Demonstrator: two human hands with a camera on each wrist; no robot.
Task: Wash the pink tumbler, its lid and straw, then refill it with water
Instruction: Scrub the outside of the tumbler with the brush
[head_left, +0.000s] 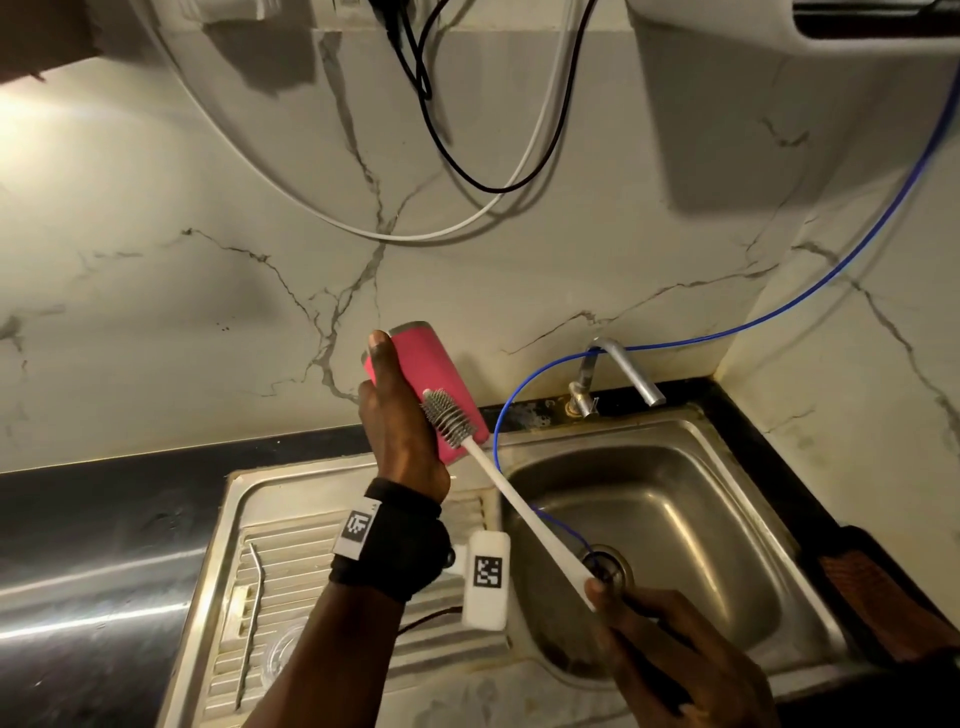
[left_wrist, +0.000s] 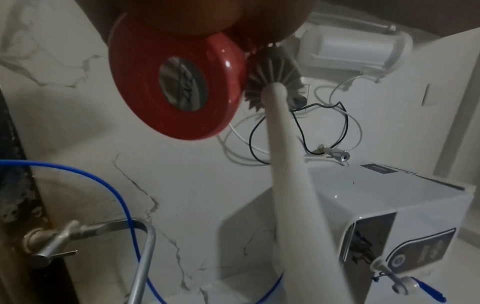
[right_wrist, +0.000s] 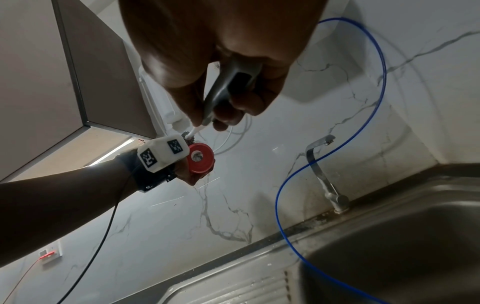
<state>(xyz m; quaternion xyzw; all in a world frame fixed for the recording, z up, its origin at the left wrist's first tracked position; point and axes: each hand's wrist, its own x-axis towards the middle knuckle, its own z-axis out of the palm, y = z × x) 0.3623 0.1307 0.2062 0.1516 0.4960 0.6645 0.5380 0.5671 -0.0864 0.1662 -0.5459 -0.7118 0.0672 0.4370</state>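
Observation:
My left hand (head_left: 402, 415) grips the pink tumbler (head_left: 436, 384) and holds it tilted above the left edge of the sink basin, base toward me and mouth toward the wall. Its base (left_wrist: 179, 86) shows a round metal disc. My right hand (head_left: 660, 644) holds the grey grip of a long white bottle brush (head_left: 519, 509). The grey bristle head (head_left: 447, 418) lies against the tumbler's outer side. A bent metal straw (head_left: 253, 618) and a clear lid (head_left: 280, 649) rest on the draining board.
The steel sink (head_left: 675, 519) lies below my hands, with a drain (head_left: 608, 569) and a tap (head_left: 623, 374) at the back. A blue hose (head_left: 779, 306) loops from the wall into the basin. A white water purifier (left_wrist: 389, 205) hangs on the wall above.

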